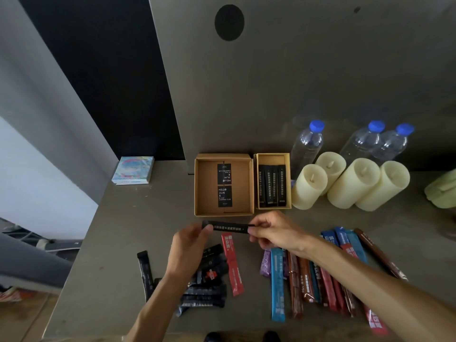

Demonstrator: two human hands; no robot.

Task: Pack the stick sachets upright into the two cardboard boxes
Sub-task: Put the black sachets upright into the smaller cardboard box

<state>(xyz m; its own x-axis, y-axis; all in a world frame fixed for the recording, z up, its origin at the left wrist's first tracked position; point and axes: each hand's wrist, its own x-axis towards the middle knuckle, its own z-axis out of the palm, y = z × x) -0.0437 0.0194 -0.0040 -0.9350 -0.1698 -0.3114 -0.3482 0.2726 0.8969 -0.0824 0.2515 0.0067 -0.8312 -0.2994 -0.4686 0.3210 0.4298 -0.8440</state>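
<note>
Sachet packing stands partway: in the head view a black stick sachet [228,227] is held level between both hands, just short of the near walls of the two boxes. The left hand [190,245] pinches its left end between thumb and fingers; the right hand [270,233] has fingers closed round its right end. Both grips are closed on the one sachet, and nothing else is in either hand

Beyond the grip, the narrow box [273,181] holds a row of four black sachets, with bare floor left at its far end. Just left of it the wide box [224,185] carries only two black printed cards on its floor. Below the left wrist lies a loose heap of black sachets [204,290], with a red sachet [232,264] beside it; under the right forearm a fan of coloured sachets [318,275] spreads over the table [118,230]

The risks look modest. The held sachet lies flat, so it must be turned before it goes in; dropped level, it would probably lie across the row. The wide box has nothing to lean on, so a first stick there may topple. The candles [350,182] and water bottles [307,144] stand close to the right of the narrow box, and a careless sweep of the right arm could knock them
</note>
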